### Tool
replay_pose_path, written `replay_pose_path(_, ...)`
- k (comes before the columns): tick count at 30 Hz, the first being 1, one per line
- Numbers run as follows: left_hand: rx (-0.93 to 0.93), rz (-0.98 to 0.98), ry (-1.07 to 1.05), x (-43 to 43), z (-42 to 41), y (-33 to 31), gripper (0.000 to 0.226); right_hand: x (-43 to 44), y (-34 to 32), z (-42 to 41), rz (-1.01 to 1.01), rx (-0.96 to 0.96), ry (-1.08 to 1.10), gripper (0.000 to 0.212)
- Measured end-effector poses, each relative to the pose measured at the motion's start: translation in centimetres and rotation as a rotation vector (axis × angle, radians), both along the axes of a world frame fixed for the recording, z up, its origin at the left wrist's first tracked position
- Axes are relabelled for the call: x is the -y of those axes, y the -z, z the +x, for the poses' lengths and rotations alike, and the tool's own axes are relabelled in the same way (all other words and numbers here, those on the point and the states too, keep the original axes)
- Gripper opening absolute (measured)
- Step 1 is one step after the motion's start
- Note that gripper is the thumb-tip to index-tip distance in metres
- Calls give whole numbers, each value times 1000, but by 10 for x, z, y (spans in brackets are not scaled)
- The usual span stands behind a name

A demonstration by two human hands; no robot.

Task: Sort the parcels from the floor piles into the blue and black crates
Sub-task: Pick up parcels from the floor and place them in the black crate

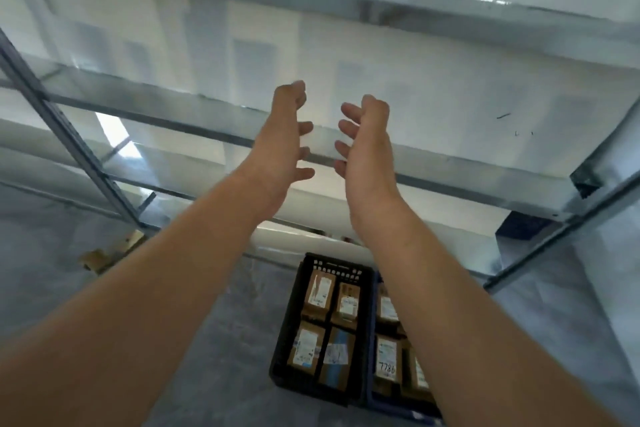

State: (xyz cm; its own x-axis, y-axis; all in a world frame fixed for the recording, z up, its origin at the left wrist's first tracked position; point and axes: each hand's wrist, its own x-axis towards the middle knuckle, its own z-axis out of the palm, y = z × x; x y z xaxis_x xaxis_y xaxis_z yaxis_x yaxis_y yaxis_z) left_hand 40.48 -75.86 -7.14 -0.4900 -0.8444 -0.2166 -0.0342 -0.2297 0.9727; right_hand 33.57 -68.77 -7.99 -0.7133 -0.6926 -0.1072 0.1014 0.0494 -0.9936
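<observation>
While I reach up mid-frame, left hand (287, 139): empty, fingers loosely curled, palm facing the other.
Right hand (367, 144): empty too, fingers relaxed, just apart from my left.
Black crate (332, 262): bottom centre, four parcels (316, 298) inside.
Blue crate (371, 392): against its right side, parcels inside, partly hidden.
Metal shelving (450, 170): across the upper frame.

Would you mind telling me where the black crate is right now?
In the head view, the black crate sits on the floor at lower centre, directly left of the blue crate and just in front of the metal shelving.
</observation>
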Motion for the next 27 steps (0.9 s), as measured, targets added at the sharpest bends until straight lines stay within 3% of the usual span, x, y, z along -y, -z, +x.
replay_pose_path(6, -28, -107, -52, 14, 117, -86, 54, 24, -91, 103, -88, -118, -93, 56)
replay_pose_path(11, 6, -191, -155, 37, 206, -122, 57, 53, -126, 179, -117, -198, -225, 59)
replay_pose_path(13, 30, -215, -203, 44, 234, -129, 57, 64, -133, 203, -102, -212, -294, 69)
replay_pose_path(16, 40, -208, -274, 52, 269, -130, 56, 82, -137, 230, -82, -215, -399, 84)
replay_pose_path(21, 131, -163, -397, 59, 311, -115, 61, 124, -114, 257, -62, -222, -567, 58)
replay_pose_path(27, 228, -126, -510, 77, 331, -82, 67, 161, -76, 270, -18, -162, -749, 64)
